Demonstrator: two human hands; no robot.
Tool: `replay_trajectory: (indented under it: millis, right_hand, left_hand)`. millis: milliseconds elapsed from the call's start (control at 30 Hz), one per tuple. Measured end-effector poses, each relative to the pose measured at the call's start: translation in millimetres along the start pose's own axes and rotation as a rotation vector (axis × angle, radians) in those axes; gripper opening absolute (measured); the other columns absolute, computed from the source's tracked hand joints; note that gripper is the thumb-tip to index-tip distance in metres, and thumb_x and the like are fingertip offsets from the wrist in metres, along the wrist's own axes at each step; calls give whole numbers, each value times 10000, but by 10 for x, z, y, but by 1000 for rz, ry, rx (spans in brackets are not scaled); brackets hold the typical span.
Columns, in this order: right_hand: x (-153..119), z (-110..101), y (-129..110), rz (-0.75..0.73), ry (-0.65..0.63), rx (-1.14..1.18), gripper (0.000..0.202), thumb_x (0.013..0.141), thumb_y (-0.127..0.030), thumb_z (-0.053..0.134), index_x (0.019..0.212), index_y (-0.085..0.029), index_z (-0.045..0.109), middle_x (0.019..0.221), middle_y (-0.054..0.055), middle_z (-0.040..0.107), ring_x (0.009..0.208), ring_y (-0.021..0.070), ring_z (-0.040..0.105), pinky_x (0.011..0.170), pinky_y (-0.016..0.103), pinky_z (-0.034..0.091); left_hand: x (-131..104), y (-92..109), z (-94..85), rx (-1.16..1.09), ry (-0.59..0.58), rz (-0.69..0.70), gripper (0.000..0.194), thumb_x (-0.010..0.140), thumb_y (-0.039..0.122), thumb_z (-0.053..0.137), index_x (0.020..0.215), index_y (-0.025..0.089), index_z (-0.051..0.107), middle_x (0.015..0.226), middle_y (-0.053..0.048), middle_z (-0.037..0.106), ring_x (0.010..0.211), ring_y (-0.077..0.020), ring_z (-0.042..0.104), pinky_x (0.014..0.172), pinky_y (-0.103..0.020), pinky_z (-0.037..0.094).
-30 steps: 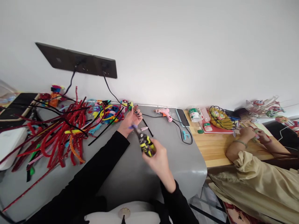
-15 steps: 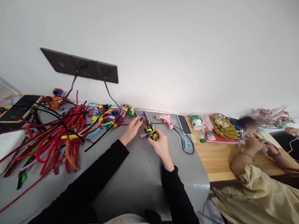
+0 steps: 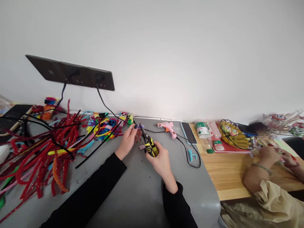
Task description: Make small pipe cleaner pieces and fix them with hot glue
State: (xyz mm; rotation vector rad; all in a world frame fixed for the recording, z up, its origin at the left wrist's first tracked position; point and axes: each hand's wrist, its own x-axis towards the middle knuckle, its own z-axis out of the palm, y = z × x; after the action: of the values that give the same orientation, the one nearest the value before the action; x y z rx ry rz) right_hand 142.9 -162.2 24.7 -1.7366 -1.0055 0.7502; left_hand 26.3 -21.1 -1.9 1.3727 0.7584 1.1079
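Observation:
My left hand is closed in a pinch in the middle, its dark-nailed fingertips on a small purple fuzzy piece, partly hidden. In my right hand is a pair of pliers with yellow and black handles. The dark jaws point up and left and lie right by the purple piece; whether they touch it I cannot tell. Beneath the pliers, a pinkish piece rests on the grey table. A pink glue gun lies to the right of my hands.
Red pipe cleaners are heaped at left, beside small colourful figures. A phone, a black cord and a light blue clip-like piece lie right. Another person's hands work over the wooden table, near a yellow basket.
The whole view has shifted somewhat. My right hand has tilted the pliers further left, and their jaws are closer to the purple piece at my left fingertips.

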Motion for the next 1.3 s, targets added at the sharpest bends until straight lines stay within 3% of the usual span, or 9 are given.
replay_trajectory:
  millis: [300,633,967,1167,1300]
  right_hand:
    - [9,-13,-4,-1,-19,-7,329,675,-313,630,967,-170,673,717,-35,624,586,107,500,569,214,425]
    - [0,-18,14,-16,-18,-26,329,682,-304,650,981,-169,667,717,-44,598,604,106,500,577,215,424]
    - [-8,-26,-10,-14,-49,-45,369,707,-316,645,1044,-170,673,798,-5,685,648,133,570,624,241,486]
    - [-23,-7,67,-126,20,-166,491,732,-314,658,1203,-179,631,1030,69,743,802,185,667,760,310,565]
    - [-34,5,121,-156,35,-204,502,754,-320,670,1234,-189,608,1070,80,735,880,209,698,813,342,584]
  left_hand:
    - [-46,83,41,-50,-94,-29,608,908,817,610,881,211,580,661,5,595,532,-149,553,489,-251,437]
    - [-76,177,6,-28,-95,-23,582,920,785,628,871,207,597,657,8,588,527,-139,521,489,-244,415]
    - [-94,201,28,-17,-68,22,575,934,787,607,887,214,579,630,30,544,520,-137,497,500,-248,410]
    - [-98,165,38,-39,-27,29,559,940,768,619,878,214,586,621,25,543,491,-134,487,467,-249,384]
    - [-94,147,45,-71,-8,17,560,935,778,614,889,220,582,621,24,540,483,-139,492,453,-257,389]
